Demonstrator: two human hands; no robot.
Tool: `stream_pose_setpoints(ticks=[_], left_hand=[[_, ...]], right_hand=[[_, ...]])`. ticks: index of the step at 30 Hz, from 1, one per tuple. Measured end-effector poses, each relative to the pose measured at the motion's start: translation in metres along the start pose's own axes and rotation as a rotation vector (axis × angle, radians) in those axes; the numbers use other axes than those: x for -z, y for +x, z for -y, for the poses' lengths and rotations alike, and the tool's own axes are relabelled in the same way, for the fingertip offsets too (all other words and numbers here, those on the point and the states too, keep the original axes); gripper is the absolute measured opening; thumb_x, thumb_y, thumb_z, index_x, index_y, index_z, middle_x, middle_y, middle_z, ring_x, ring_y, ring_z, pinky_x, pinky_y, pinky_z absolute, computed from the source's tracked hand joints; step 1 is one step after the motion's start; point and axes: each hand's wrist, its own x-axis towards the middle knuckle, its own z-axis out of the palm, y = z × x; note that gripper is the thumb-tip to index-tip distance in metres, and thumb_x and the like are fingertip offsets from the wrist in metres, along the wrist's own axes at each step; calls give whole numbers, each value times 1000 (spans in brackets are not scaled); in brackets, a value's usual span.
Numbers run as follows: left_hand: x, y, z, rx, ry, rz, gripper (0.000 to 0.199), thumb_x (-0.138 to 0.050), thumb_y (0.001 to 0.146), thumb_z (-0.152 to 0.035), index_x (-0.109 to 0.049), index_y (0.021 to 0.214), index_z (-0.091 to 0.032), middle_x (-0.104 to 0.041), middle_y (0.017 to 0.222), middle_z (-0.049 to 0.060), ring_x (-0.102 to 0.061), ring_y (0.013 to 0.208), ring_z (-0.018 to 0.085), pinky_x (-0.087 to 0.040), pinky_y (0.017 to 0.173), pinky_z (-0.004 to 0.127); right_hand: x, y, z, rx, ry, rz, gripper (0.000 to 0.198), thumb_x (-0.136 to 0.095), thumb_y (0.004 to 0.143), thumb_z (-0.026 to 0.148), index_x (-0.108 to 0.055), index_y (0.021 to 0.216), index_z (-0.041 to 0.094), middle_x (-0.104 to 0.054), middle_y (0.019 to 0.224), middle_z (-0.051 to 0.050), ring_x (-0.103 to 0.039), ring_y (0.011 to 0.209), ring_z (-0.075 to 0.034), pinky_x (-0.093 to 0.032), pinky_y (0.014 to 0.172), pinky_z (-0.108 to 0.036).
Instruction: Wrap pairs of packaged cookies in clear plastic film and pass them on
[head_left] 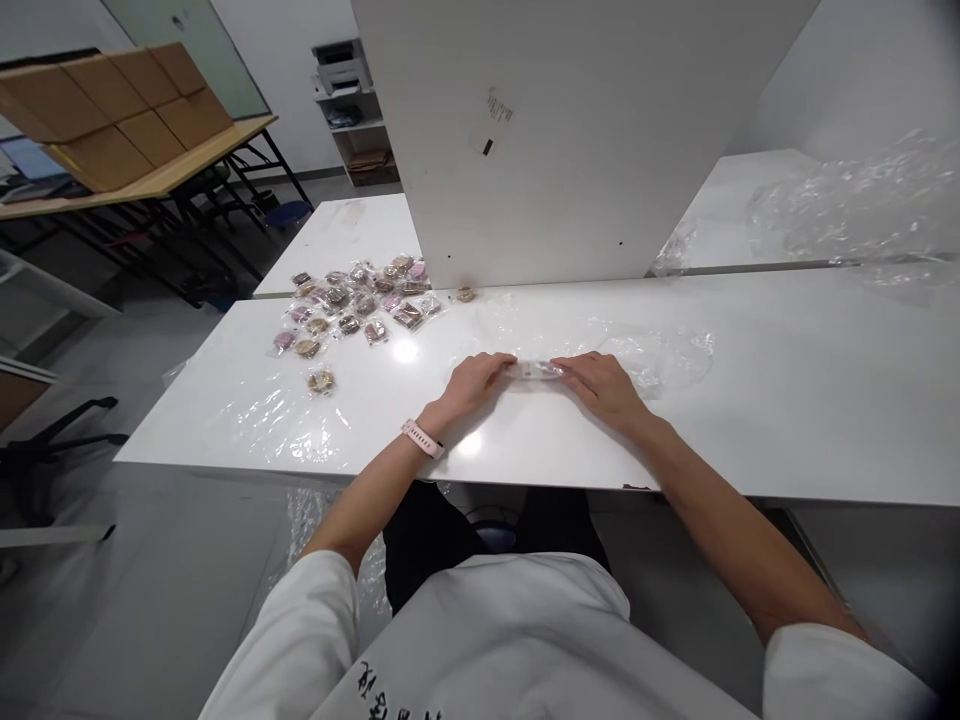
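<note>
Between my two hands lies a small roll of clear bubble wrap (536, 370), low on the white table. My left hand (480, 382), with a pink band at the wrist, grips its left end with curled fingers. At the other end my right hand (600, 385) pinches the wrap the same way. Whatever is inside the roll is too blurred to name. A loose sheet of clear plastic (660, 355) spreads behind and to the right of my right hand. Off to the left, several individually wrapped small items (364, 303), brown, tan and pink, lie scattered.
A tall white panel (555, 150) rises at the table's back edge. Crumpled clear wrap (870, 205) heaps at the back right, and more plastic film (281, 420) lies front left. Cardboard boxes (142, 110) stand on a far desk, near a printer (341, 72).
</note>
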Motion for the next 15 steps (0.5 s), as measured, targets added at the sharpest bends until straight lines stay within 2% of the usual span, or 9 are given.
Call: stream_pose_setpoints(ticks=[3,5,7,9,11,13,15], left_hand=[[5,22,7,237,-123,-48,26,-44,101,-32,-66,111,-22,-75,92,4,-68,84,20,-49,75,32],[6,37,9,358,-122,-43,21,-52,98,-35,-68,101,-21,-73,82,4,-67,78,21,-48,70,31],[5,46,8,434,-39,-44,16,-59,93,-33,-68,99,-21,-73,85,6,-67,84,25,-48,73,34],[3,48,8,442,81,-119,21,-62,91,-29,-65,110,-20,-73,102,10,-65,100,29,-49,83,40],[2,39,8,422,165,-280,37,-63,91,-30,-59,126,-19,-65,128,15,-57,121,33,-46,96,46],[3,22,10,465,157,-389,52,-63,92,-36,-50,138,-16,-57,139,19,-51,128,36,-44,101,50],[5,-1,15,551,72,-475,69,-61,92,-47,-39,147,-11,-53,144,22,-51,128,37,-46,99,52]], right_hand=[[1,19,0,-189,37,-17,45,-40,99,55,-75,100,27,-75,90,-5,-66,86,-25,-46,82,-41],[2,31,1,-350,42,22,42,-46,96,57,-75,92,26,-72,79,-4,-64,75,-23,-45,72,-37],[1,38,3,-417,-35,-21,34,-55,92,52,-74,96,25,-72,84,-5,-64,79,-26,-45,73,-38],[-1,39,7,-319,-157,-159,30,-56,93,44,-73,106,24,-73,102,-10,-63,96,-30,-44,85,-44],[-5,34,13,-109,-230,-245,30,-52,97,38,-71,115,25,-69,121,-11,-58,114,-31,-38,97,-47],[-10,26,20,66,-254,-212,30,-50,99,37,-69,120,26,-66,132,-8,-54,121,-29,-35,102,-48],[-16,15,28,236,-232,-74,30,-50,100,39,-68,123,29,-64,136,-3,-54,122,-27,-35,102,-45]])
